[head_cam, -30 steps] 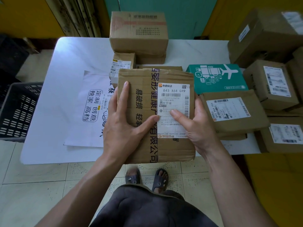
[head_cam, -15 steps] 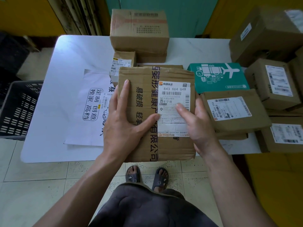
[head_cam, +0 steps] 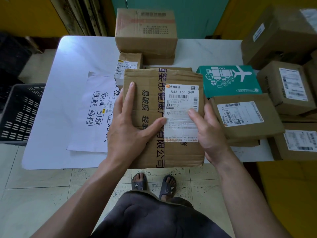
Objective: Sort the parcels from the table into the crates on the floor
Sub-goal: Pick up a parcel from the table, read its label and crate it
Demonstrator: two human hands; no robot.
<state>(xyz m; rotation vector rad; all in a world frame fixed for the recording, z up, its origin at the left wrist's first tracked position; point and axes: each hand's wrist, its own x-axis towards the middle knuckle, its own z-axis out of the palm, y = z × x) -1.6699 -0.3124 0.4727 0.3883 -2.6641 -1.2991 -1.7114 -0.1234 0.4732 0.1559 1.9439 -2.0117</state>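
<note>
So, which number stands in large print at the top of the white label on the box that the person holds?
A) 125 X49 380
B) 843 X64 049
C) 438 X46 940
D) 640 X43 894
B: the white label on the box, held between the left hand and the right hand, reads 843 X64 049 along its top.
</note>
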